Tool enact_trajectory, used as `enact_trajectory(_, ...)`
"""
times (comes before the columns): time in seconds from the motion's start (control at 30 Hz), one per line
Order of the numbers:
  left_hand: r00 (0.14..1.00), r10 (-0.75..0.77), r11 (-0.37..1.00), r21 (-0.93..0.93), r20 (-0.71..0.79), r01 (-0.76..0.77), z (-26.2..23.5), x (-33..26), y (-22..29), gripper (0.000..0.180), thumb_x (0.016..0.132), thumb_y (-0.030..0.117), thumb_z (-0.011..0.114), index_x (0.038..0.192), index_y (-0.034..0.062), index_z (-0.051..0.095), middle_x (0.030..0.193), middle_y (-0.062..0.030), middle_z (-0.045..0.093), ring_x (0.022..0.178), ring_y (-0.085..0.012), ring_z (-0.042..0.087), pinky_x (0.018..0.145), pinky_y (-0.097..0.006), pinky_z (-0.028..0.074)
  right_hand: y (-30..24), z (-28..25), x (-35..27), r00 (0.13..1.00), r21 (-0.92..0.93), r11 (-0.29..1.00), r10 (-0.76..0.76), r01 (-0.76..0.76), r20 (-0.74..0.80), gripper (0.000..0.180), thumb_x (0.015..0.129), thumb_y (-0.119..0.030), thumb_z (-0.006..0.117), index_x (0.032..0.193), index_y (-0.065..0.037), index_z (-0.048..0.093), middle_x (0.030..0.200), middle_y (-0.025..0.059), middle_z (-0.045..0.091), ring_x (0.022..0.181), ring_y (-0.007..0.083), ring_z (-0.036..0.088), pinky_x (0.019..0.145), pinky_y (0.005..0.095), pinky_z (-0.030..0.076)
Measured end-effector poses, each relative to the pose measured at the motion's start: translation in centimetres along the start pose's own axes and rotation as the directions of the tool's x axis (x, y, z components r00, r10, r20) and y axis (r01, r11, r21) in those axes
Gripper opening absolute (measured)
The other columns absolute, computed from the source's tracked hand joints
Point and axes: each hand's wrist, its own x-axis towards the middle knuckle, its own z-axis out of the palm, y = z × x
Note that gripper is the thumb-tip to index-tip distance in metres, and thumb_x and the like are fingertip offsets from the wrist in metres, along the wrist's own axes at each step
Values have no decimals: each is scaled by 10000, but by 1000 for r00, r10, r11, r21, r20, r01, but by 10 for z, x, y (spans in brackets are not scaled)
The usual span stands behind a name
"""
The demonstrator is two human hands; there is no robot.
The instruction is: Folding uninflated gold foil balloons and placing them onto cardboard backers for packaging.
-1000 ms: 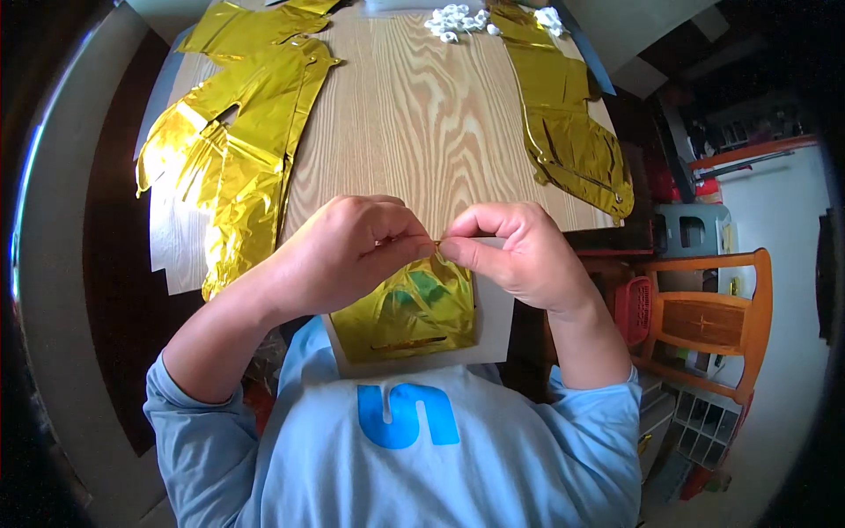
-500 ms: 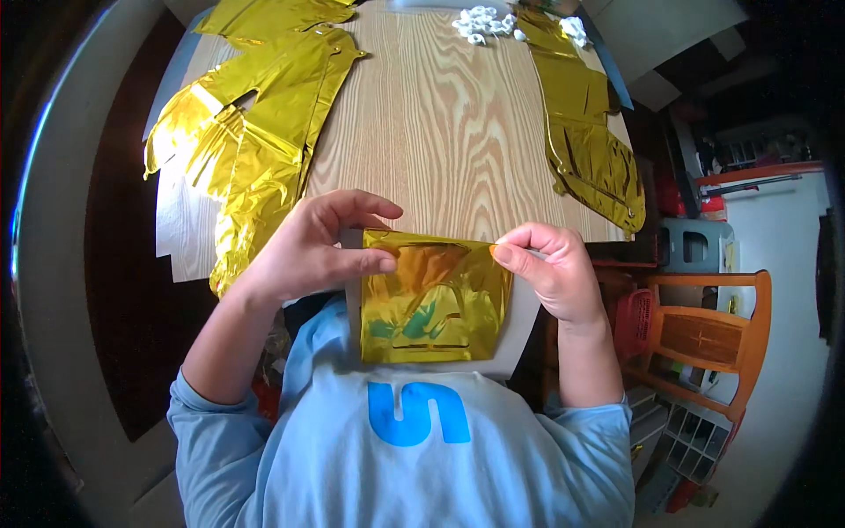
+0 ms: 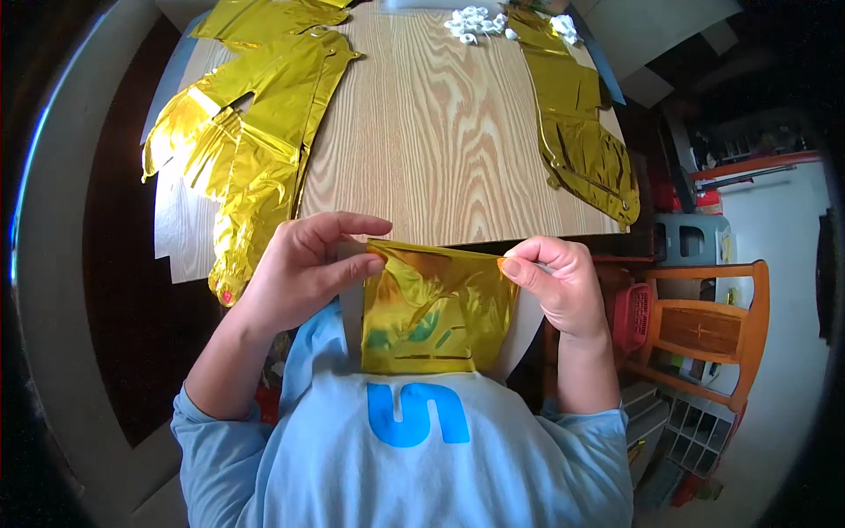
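A shiny gold foil piece (image 3: 437, 308) with straight edges hangs stretched in front of my chest, creased across its middle. My right hand (image 3: 556, 277) pinches its upper right corner between thumb and forefinger; a bit of orange shows at the fingertips. At the upper left corner, my left hand (image 3: 317, 260) has its thumb on the foil and its forefinger stretched out above the edge. Its other fingers are partly hidden behind. Behind the foil lies a pale grey sheet (image 3: 519, 333), seen at both sides.
The wood-grain table (image 3: 422, 150) stands ahead. Large flat gold foil shapes (image 3: 290, 106) cover its left side, another gold foil shape (image 3: 572, 114) its right. Several small white pieces (image 3: 473, 24) lie at the far edge. A wooden chair (image 3: 704, 330) and a grey stool (image 3: 691, 238) are at right.
Both hands have come slightly nearer to me with the foil. Its upper edge is pulled a little wider, my right hand shifting rightward, and the creases have changed.
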Motion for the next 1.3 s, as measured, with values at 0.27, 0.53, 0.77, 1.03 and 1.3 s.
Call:
enact_trajectory(0.27,993,107,985,141,-53,-98,1,-6,47,470,922,153,752,1333,-21,603,992,-60,738,888,-77,669,775,-207,521,-27,-19,32,990,-48,998,-38,45,137,207,955,-193,709,955,13,734,889,17,727,833,71,647,783,227,517)
enact_trajectory(0.53,962,80,720,683,-260,125,-36,120,-2,494,880,274,753,1283,11,644,874,-121,735,782,-215,696,751,-339,564,45,-49,175,910,-85,924,383,-374,157,157,931,-154,730,940,3,728,879,38,726,832,91,643,809,251,503)
enact_trajectory(0.77,815,577,205,959,43,-196,8,109,-17,554,932,402,660,1352,47,588,1345,-203,578,1323,-391,490,1079,-536,383,47,-49,196,931,-324,902,340,-284,132,160,927,-161,742,862,-16,725,894,46,732,862,87,646,823,248,499)
enact_trajectory(1.03,819,530,113,939,219,-324,27,122,-54,880,967,672,438,1455,-60,457,1522,-248,438,1461,-408,353,1210,-539,210,42,-49,198,916,-369,877,378,-308,133,180,939,-166,725,847,-12,716,887,36,728,846,80,637,807,246,497)
enact_trajectory(1.3,785,567,30,946,250,-323,42,130,-49,925,952,715,392,1460,-55,458,1500,-246,472,1441,-401,387,1205,-550,216,45,-49,205,921,-433,858,364,-274,137,188,939,-178,729,852,-12,719,851,23,717,798,67,610,769,248,495)
